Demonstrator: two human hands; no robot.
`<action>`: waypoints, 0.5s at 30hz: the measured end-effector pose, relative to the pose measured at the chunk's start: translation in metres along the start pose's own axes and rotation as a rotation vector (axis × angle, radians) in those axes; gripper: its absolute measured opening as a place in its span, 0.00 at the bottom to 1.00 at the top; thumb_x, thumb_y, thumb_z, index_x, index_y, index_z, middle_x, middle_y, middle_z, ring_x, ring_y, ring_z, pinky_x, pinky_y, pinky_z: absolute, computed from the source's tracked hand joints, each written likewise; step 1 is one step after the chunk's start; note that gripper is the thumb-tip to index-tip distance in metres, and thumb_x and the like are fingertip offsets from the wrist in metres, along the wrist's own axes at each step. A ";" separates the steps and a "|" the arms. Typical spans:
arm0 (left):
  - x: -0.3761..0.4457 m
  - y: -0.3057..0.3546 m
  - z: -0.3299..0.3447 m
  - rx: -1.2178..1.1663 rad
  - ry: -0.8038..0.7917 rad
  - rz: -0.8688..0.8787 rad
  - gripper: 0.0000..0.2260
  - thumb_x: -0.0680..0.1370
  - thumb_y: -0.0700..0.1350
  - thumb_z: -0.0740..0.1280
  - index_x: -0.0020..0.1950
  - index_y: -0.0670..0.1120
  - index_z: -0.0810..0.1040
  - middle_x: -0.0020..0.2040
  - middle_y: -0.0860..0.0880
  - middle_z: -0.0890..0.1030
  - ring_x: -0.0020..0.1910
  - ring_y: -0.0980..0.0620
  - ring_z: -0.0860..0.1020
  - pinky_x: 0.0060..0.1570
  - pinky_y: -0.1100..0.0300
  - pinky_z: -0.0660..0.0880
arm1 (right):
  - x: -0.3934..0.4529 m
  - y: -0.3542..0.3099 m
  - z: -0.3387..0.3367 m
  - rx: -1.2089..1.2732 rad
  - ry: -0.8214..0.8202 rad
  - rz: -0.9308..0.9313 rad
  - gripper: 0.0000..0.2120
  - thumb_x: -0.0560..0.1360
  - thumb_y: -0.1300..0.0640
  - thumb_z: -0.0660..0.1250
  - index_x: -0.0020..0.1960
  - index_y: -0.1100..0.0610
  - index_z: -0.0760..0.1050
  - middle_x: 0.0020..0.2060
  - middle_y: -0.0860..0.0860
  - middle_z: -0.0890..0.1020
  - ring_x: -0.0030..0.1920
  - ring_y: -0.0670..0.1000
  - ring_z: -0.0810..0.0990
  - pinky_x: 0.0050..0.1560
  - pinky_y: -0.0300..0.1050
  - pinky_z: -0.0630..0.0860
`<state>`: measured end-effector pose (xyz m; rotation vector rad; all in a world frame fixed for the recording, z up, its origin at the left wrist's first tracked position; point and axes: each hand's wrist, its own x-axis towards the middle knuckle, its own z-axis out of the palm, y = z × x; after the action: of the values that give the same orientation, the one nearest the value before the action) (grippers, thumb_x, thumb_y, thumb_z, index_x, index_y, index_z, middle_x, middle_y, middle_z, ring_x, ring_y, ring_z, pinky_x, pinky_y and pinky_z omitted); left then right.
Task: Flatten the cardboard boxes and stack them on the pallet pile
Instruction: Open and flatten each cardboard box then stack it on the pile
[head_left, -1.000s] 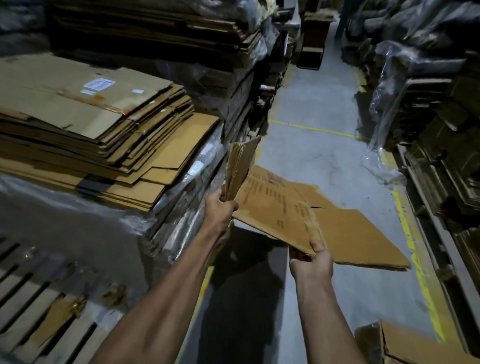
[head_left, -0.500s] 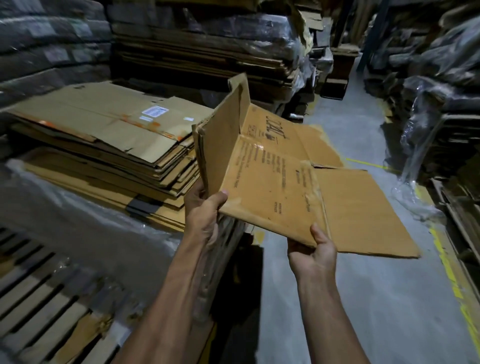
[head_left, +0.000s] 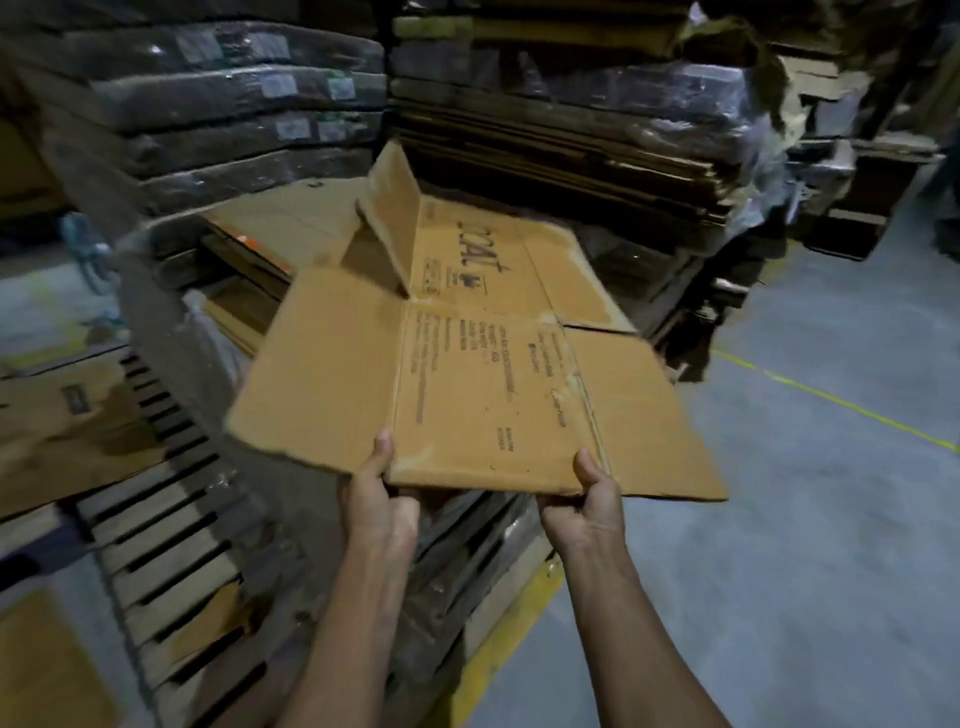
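head view: the flattened cardboard box (head_left: 467, 374) is held out in the air, nearly level, above the near edge of the pallet pile (head_left: 270, 234) of flat cardboard sheets. the left hand (head_left: 376, 504) grips the near edge of the box at the left crease, thumb on top, fingers curled underneath. the right hand (head_left: 587, 499) grips the same edge near the right crease, thumb on top, fingers under and out of sight. one flap (head_left: 392, 218) at the far left stands up; the other flaps lie roughly flat. dark print runs across the middle panels; the wording is blurred. wrapped bundles (head_left: 228, 93) are stacked behind the pile. a wooden pallet (head_left: 166, 545) lies at lower left with a loose cardboard sheet (head_left: 62, 426) on it. a yellow floor line (head_left: 831, 400) crosses the grey concrete at right.
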<state>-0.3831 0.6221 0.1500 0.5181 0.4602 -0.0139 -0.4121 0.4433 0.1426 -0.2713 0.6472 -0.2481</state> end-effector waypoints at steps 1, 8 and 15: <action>0.001 -0.014 -0.004 -0.056 0.063 -0.071 0.12 0.78 0.40 0.68 0.61 0.41 0.78 0.61 0.41 0.81 0.53 0.43 0.81 0.53 0.46 0.78 | 0.011 -0.007 0.000 -0.030 0.038 0.028 0.09 0.81 0.60 0.65 0.60 0.60 0.77 0.49 0.57 0.84 0.49 0.58 0.81 0.53 0.57 0.79; -0.002 -0.081 -0.014 -0.100 0.216 -0.186 0.10 0.82 0.42 0.64 0.60 0.40 0.77 0.58 0.39 0.81 0.54 0.42 0.79 0.66 0.44 0.71 | 0.066 -0.048 -0.028 -0.101 0.187 0.143 0.10 0.81 0.54 0.67 0.61 0.55 0.77 0.53 0.56 0.83 0.47 0.57 0.81 0.51 0.57 0.78; -0.032 -0.086 -0.015 0.608 0.167 -0.446 0.14 0.83 0.45 0.62 0.55 0.33 0.76 0.45 0.37 0.84 0.44 0.42 0.84 0.39 0.52 0.83 | 0.098 -0.085 -0.036 -0.177 0.176 0.195 0.07 0.82 0.52 0.65 0.52 0.55 0.77 0.48 0.55 0.81 0.47 0.57 0.80 0.46 0.59 0.79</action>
<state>-0.4294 0.5510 0.1114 1.0078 0.7326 -0.5569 -0.3709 0.3273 0.0880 -0.3564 0.8665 -0.0270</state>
